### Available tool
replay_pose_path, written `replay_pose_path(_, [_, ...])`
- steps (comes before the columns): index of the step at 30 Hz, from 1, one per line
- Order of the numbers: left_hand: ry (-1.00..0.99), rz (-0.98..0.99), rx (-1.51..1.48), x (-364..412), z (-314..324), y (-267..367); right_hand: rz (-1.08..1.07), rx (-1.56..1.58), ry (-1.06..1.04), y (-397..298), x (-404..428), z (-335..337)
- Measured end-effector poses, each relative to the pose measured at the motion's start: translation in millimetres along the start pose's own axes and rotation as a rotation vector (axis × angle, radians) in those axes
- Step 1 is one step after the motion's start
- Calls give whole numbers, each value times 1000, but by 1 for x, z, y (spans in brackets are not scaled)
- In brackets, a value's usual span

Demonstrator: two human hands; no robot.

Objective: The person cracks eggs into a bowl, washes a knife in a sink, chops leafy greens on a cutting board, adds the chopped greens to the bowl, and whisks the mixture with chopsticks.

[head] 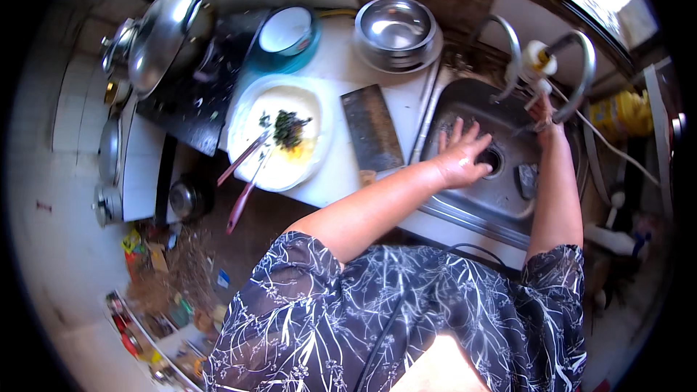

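Note:
My left hand (464, 158) is over the steel sink (463, 100), its wet fingers spread and nothing in it, near the drain (491, 162). At the back of the sink my right hand (543, 111) reaches up to the faucet handle (543, 87), between two curved metal spouts (585, 68); its fingers are partly hidden, so its hold is unclear. A dark grey piece (527, 181) lies in the sink, right of the drain. Left on the counter, a white basin (321, 160) holds a pale mixture, chopped greens (288, 129), something yellow and two utensils with reddish handles (239, 209).
A cleaver blade (373, 128) lies between basin and sink. Behind are stacked steel bowls (396, 30) and an enamel bowl (286, 31) on a teal one. A large steel lid (166, 38) stands at left. A white cable (615, 144) runs right of the sink.

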State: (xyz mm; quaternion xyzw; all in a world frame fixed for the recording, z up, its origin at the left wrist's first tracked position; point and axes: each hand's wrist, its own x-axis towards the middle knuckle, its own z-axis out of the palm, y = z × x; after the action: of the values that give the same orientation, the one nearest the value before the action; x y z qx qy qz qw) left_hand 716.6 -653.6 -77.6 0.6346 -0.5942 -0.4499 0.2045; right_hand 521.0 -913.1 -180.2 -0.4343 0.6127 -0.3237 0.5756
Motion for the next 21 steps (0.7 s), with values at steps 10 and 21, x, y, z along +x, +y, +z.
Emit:
replay_pose_path(10, [-169,30,40,-61,-23,-18,462,69,-396,-14,-49,-15])
replay_pose_path(21, [137,-57,237,-210,-111,-64,-71,-1250,-225,19,-141,38])
